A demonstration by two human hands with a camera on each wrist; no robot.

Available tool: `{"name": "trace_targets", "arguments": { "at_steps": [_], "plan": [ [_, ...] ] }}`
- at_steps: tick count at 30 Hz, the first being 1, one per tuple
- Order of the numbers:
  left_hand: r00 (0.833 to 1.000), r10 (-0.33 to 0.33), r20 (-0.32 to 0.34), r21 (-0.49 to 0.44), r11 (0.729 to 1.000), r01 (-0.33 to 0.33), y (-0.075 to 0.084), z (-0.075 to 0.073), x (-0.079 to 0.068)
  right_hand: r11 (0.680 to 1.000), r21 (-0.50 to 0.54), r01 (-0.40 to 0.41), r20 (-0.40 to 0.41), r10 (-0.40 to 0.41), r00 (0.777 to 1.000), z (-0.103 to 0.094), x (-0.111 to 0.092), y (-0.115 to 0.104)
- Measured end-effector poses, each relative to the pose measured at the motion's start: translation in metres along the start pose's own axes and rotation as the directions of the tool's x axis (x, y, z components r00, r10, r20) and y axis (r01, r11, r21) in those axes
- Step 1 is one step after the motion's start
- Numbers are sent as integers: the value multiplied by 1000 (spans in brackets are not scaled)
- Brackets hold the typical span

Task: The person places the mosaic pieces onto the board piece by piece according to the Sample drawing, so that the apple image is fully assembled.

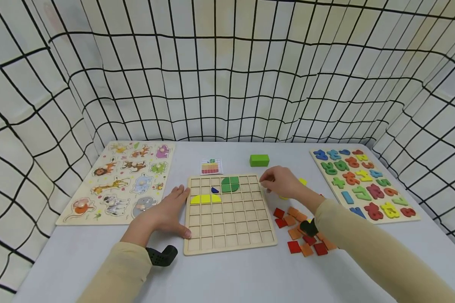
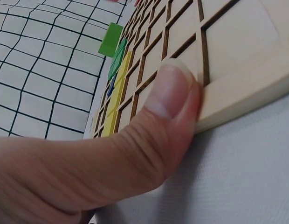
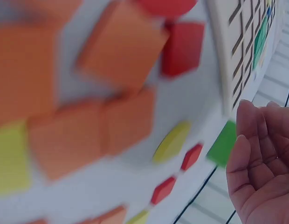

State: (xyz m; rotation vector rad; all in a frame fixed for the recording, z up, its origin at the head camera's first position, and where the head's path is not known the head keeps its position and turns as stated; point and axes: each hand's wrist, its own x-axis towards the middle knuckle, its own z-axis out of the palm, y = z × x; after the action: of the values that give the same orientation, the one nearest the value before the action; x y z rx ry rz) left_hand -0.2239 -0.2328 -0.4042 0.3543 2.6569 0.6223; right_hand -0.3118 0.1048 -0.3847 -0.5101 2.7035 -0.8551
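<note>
A wooden grid board (image 1: 231, 219) lies on the table with a yellow row of pieces (image 1: 206, 199), green pieces (image 1: 230, 184) with rounded corners and a small dark blue piece (image 1: 215, 190) on it. My left hand (image 1: 166, 214) rests along the board's left edge, fingers extended and thumb (image 2: 170, 93) pressing on the frame near the lower left corner. Close to the upper right edge of the board is my right hand (image 1: 280, 181), its fingers loosely bent. Nothing shows in its palm (image 3: 268, 172) in the right wrist view.
Loose orange and red tiles (image 1: 294, 247) lie right of the board, with yellow pieces (image 3: 171, 142) among them. Behind the board are a small picture card (image 1: 211, 166) and a green block (image 1: 259, 160). An animal puzzle (image 1: 117, 185) stands left, a number puzzle (image 1: 364, 181) right. Black netting (image 1: 227, 84) hangs behind.
</note>
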Motion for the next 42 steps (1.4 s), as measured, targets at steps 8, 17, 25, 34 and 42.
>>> {"name": "trace_targets", "arguments": {
  "at_steps": [8, 17, 25, 34, 42],
  "plan": [
    [1000, 1, -3, 19, 1000, -1, -5, -3, -2, 984, -159, -77, 26, 82, 996, -19, -13, 39],
    [1000, 3, -14, -1, 1000, -3, -6, -2, -4, 973, -229, -6, 107, 31, 994, -11, -13, 46],
    [1000, 1, -18, 7, 1000, -1, -6, -2, -4, 978, -208, 6, 75, 10, 997, -10, -14, 44],
    [1000, 0, -5, 0, 1000, 0, -3, -3, -2, 996, 81, 43, 16, -45, 999, 1, -2, 13],
    [1000, -5, 3, -11, 1000, 5, 1, -1, 0, 959, 282, 24, 74, -47, 996, 25, 12, -19]
  ]
}}
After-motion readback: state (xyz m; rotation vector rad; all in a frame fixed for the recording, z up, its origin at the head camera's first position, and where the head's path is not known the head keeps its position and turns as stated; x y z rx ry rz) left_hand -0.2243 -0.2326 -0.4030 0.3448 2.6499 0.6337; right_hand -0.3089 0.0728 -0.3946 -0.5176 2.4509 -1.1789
